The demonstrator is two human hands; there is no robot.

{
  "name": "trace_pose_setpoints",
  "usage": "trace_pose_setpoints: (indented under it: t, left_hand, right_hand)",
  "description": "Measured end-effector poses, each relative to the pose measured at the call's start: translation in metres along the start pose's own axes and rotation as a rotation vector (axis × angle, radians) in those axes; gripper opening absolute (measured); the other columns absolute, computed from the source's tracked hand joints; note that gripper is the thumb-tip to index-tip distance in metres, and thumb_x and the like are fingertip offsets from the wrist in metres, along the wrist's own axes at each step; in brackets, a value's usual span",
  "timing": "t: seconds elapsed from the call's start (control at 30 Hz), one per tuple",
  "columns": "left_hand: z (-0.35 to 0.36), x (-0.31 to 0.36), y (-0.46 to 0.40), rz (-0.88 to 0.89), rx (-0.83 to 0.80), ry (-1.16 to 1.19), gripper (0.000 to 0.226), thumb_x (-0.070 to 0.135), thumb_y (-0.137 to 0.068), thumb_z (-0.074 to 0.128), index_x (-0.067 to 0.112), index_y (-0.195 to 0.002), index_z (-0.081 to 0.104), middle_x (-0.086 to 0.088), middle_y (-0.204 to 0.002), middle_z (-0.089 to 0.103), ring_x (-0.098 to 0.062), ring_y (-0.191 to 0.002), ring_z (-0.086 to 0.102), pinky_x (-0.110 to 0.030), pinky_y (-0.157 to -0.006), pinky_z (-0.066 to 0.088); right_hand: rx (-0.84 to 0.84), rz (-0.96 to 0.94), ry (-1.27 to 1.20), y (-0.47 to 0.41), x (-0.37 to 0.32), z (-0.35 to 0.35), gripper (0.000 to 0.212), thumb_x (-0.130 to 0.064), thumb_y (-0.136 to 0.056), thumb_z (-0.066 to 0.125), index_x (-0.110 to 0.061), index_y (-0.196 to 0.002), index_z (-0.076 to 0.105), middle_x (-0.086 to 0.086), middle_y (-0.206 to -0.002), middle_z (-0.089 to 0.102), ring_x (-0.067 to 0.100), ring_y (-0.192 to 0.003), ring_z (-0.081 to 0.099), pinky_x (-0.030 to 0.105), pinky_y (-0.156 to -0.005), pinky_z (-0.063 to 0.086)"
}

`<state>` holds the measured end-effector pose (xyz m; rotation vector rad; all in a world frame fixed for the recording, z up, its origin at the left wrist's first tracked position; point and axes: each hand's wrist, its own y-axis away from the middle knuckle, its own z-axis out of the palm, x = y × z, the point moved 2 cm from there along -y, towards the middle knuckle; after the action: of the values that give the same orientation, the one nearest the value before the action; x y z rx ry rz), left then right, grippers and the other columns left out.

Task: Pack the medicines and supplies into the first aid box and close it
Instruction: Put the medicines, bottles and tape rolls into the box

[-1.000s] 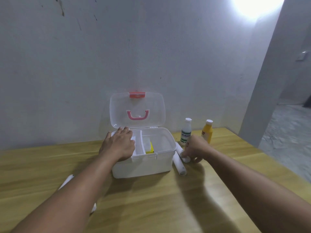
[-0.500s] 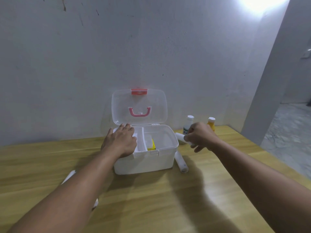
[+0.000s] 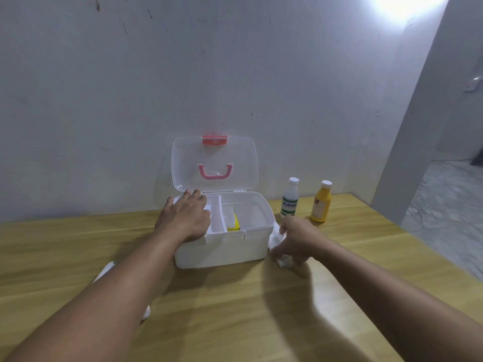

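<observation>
Box sits mid-table, lid up against the wall. L hand rests flat on the box's L rim, fingers relaxed, gripping nothing. R hand at 3 o'clock of the box, fingers curled round a white roll lying on the table beside the box wall. Yellow pack inside, mid compartment. White bottle & yellow bottle stand upright at 2 o'clock, just apart. White item at 8 o'clock, mostly hidden by L arm.
</observation>
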<state>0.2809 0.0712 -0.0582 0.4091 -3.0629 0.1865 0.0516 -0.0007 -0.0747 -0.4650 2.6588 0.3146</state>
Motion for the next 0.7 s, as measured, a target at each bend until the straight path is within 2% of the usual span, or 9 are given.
trace_pose_setpoints:
  t: [0.17,0.27,0.37,0.5,0.57,0.7]
  left_hand:
    - [0.000,0.000,0.000,0.002,0.004,0.007,0.052,0.029,-0.099,0.021,0.015,-0.148,0.025,0.002,-0.162,0.014,-0.016,-0.150,0.008,-0.047,-0.120,0.012]
    - [0.000,0.000,0.000,-0.003,-0.001,0.004,0.053,0.029,-0.099,0.020,0.015,-0.150,0.022,0.002,-0.163,0.011,-0.015,-0.150,0.006,-0.047,-0.121,0.010]
    - [0.001,0.000,-0.001,-0.002,0.003,-0.002,0.053,0.029,-0.098,0.020,0.015,-0.149,0.023,0.002,-0.163,0.012,-0.015,-0.150,0.007,-0.047,-0.120,0.012]
    - [0.001,0.000,-0.002,-0.003,-0.001,-0.010,0.052,0.029,-0.098,0.020,0.015,-0.148,0.024,0.002,-0.162,0.012,-0.016,-0.150,0.007,-0.047,-0.120,0.012]
    - [0.001,0.000,-0.001,-0.006,-0.005,-0.006,0.053,0.030,-0.099,0.020,0.016,-0.149,0.022,0.002,-0.163,0.010,-0.016,-0.150,0.006,-0.046,-0.120,0.011]
    - [0.001,0.000,-0.001,-0.002,0.002,-0.010,0.053,0.030,-0.099,0.020,0.015,-0.150,0.022,0.001,-0.162,0.012,-0.016,-0.150,0.008,-0.047,-0.120,0.012]
  right_hand:
    - [0.149,-0.032,0.220,-0.001,0.006,-0.005,0.041,-0.036,-0.076,0.068,-0.013,-0.106,0.052,0.006,-0.098,0.064,0.027,-0.080,0.063,0.039,-0.069,0.056]
    - [0.210,-0.074,0.292,-0.001,0.014,-0.006,0.044,-0.042,-0.079,0.067,-0.017,-0.110,0.049,0.004,-0.100,0.062,0.025,-0.083,0.054,0.035,-0.066,0.048]
    - [0.208,-0.083,0.284,0.000,0.021,-0.004,0.051,-0.047,-0.073,0.071,-0.021,-0.111,0.049,0.000,-0.097,0.063,0.024,-0.084,0.057,0.032,-0.061,0.043]
    - [0.143,-0.083,0.278,0.002,0.023,-0.004,0.055,-0.039,-0.069,0.075,-0.023,-0.115,0.050,0.001,-0.096,0.060,0.023,-0.084,0.055,0.032,-0.062,0.045]
    - [0.164,-0.078,0.256,0.002,0.023,-0.005,0.052,-0.035,-0.069,0.073,-0.023,-0.115,0.051,0.002,-0.098,0.061,0.023,-0.084,0.056,0.032,-0.061,0.045]
    - [0.229,-0.074,0.155,-0.001,0.023,-0.010,0.045,-0.027,-0.069,0.072,-0.023,-0.110,0.053,-0.001,-0.086,0.055,0.023,-0.078,0.054,0.031,-0.055,0.043]
